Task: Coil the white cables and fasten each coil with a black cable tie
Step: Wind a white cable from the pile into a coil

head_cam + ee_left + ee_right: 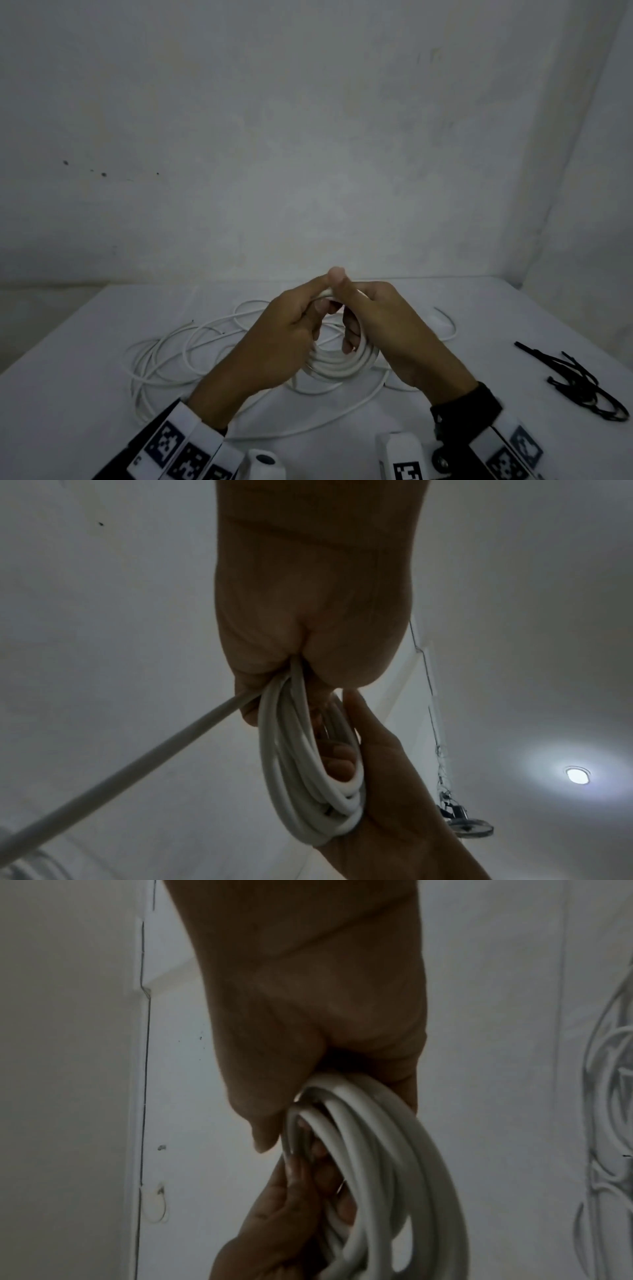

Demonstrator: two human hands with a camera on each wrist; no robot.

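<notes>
Head view, left hand (274, 342) and right hand (387, 329) both gripping white cable coil (337, 368) above table (85, 342), black cable ties (582, 380) near right edge.

Right hand (318, 1020) grips the white cable coil (383, 1164) from above.

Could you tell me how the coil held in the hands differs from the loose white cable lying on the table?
The coil is wound into tight stacked loops, while the loose cable sprawls in wide, irregular curves. The coil is lifted, gripped by both the left hand and the right hand; the loose cable rests on the table, untouched. The coil is compact; the loose cable spreads broadly. Both are white, round cable, and neither carries a tie.
</notes>
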